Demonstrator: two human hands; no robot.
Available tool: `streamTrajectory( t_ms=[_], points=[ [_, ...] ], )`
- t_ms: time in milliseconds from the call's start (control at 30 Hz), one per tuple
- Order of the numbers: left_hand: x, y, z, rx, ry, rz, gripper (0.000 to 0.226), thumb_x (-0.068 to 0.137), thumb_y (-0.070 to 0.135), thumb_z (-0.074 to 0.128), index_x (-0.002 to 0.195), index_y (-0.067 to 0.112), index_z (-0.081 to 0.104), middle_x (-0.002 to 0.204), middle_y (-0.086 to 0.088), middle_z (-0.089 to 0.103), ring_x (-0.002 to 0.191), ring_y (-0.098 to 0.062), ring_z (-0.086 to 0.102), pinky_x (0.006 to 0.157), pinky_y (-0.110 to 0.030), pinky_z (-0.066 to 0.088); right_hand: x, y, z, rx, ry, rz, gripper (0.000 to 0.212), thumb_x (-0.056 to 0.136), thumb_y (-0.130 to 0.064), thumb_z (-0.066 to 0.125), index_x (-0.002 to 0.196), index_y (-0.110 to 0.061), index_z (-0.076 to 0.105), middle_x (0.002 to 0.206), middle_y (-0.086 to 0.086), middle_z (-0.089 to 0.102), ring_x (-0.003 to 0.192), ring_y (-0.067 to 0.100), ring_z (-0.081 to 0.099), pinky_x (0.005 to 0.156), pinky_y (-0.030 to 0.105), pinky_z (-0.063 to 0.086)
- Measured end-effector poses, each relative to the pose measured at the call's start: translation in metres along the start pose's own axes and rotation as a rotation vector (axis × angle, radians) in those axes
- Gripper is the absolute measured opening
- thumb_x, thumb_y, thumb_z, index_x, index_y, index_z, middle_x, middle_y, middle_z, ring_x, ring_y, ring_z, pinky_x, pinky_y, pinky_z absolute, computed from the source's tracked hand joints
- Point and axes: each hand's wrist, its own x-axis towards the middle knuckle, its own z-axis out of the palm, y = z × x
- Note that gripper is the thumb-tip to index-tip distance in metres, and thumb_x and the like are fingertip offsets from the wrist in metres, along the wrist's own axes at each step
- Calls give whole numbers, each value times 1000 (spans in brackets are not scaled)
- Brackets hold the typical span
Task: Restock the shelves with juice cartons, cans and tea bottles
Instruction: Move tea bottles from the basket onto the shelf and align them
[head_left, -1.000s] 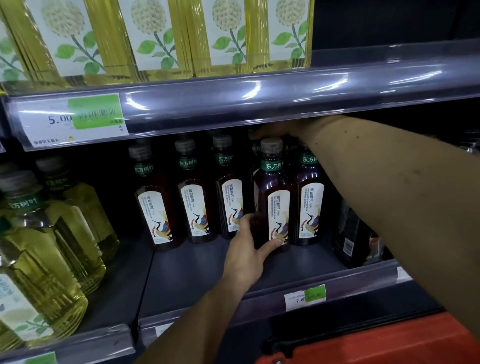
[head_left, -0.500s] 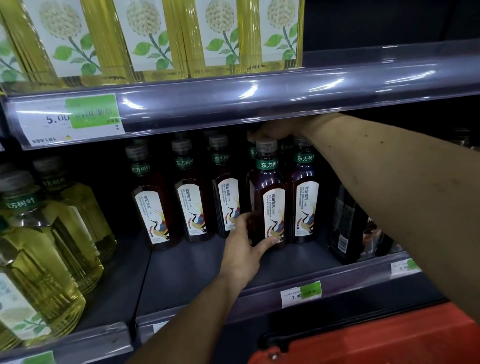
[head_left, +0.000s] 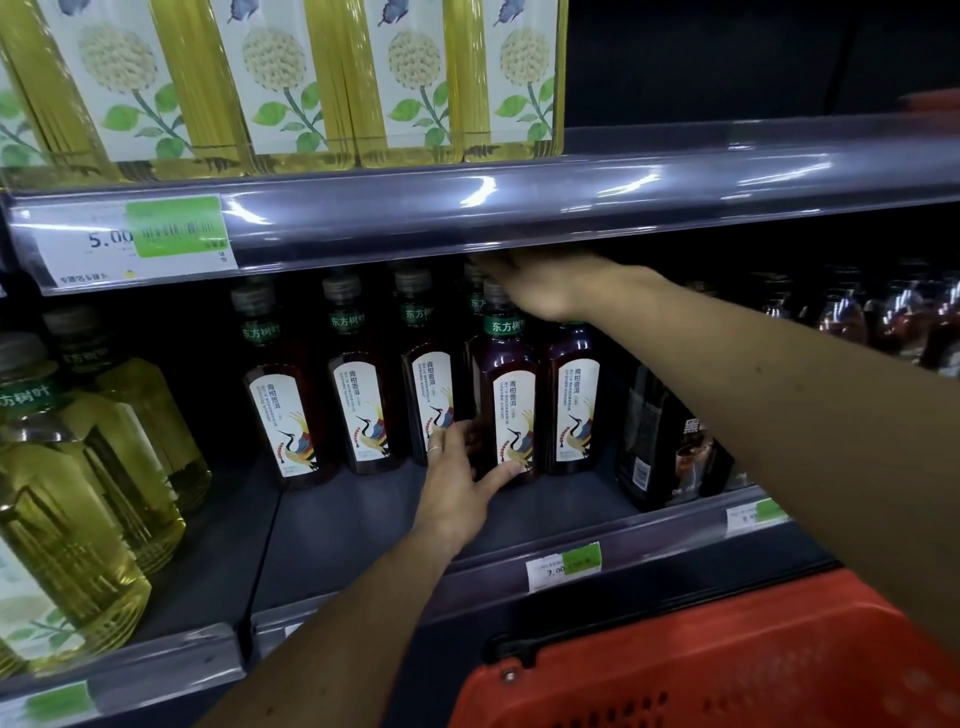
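The left hand (head_left: 457, 483) reached in from 6 o'clock & gripped the lower body of a dark tea bottle (head_left: 506, 410), thumb across the front low on the label, fingers wrapped round its left side. That bottle stood upright on the middle shelf (head_left: 363, 525), near centre frame, slightly fwd of the row it belonged to. The right hand (head_left: 545, 283) came in from 3 o'clock, sitting on top of the same bottle at its cap, tucked under the upper shelf rail (head_left: 519, 218); fingers were hidden behind the rail edge, so can't tell whether it was gripping or just resting.

Row of matching dark bottles w/ bird labels: three at 9 o'clock of the held one (head_left: 358, 384), one touching it at 3 o'clock (head_left: 574, 395). Further toward 3 o'clock, a black-labelled bottle (head_left: 660, 441). Pale yellow tea bottles (head_left: 104, 467) filled the 8 o'clock area. Flower-print yellow cartons (head_left: 291, 78) lined the top shelf at 11–12 o'clock. A red basket (head_left: 753, 660) sat at 5 o'clock.
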Motion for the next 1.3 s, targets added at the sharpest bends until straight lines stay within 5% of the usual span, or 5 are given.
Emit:
streamTrajectory(
  t_ms=[133,433,567,800,1300],
  points=[
    [-3,9,-2,56,-12,-41,80,89,41,78,153,17,36,152,-2,33,138,-18,45,120,-35,36,-67,13,27,-124,231,-209,54,107,-51,30,142,-16,52,135,12,60,129,28,50,100,34,41],
    [-48,71,-22,-29,54,-45,60,97,28,70,152,25,45,123,24,57,118,-6,55,103,-26,44,-186,40,70,354,108,-45,52,105,-47,40,154,-34,30,150,-2,50,138,10,44,113,33,38],
    [-104,107,-45,-158,-36,-35,57,97,36,70,149,32,48,135,20,60,119,1,61,111,-38,48,-242,48,65,517,52,17,43,103,-49,42,146,-46,38,138,-30,54,112,-26,48,93,3,38],
    [-202,143,-52,-217,-195,-48,44,91,46,70,134,37,60,126,19,68,115,-3,66,101,-42,56,-345,62,45,614,-18,195,36,96,-55,45,130,-48,55,113,-24,71,108,-6,63,96,31,50],
    [-268,81,153,359,-880,-197,54,98,49,62,144,23,50,139,6,60,111,-9,62,92,-25,49,-423,176,112,400,-594,853,42,105,-45,43,98,-11,66,79,3,63,78,25,68,63,30,51]
  ],
)
